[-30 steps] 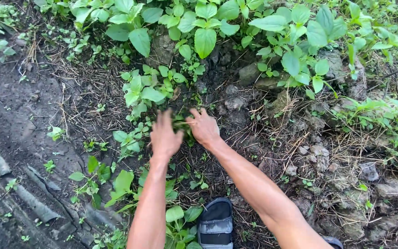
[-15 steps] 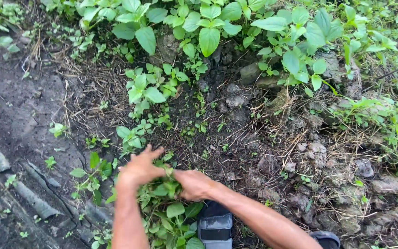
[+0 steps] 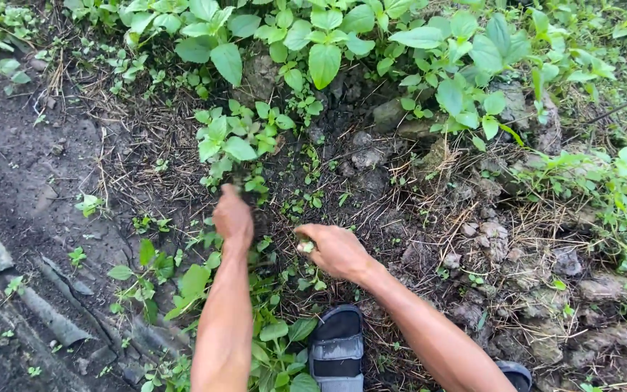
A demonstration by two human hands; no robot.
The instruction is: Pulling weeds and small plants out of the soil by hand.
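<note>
Looking down from my head camera, my left hand (image 3: 233, 215) is closed in a fist at the foot of a small broad-leaved weed (image 3: 231, 140) growing from the dark soil (image 3: 30, 181), though I cannot tell whether the stem is inside it. My right hand (image 3: 337, 250) is curled narrow around a small pale green scrap (image 3: 305, 247), just above my grey sandal (image 3: 337, 350), with clods of earth (image 3: 495, 239) to the right.

Bare forearms, no sleeves, watch or gloves on left hand (image 3: 232, 216) or right hand (image 3: 337, 250); feet in dark open-toe sandals (image 3: 337, 350) with wide grey straps across the top, second sandal only partly showing at frame bottom right.
</note>
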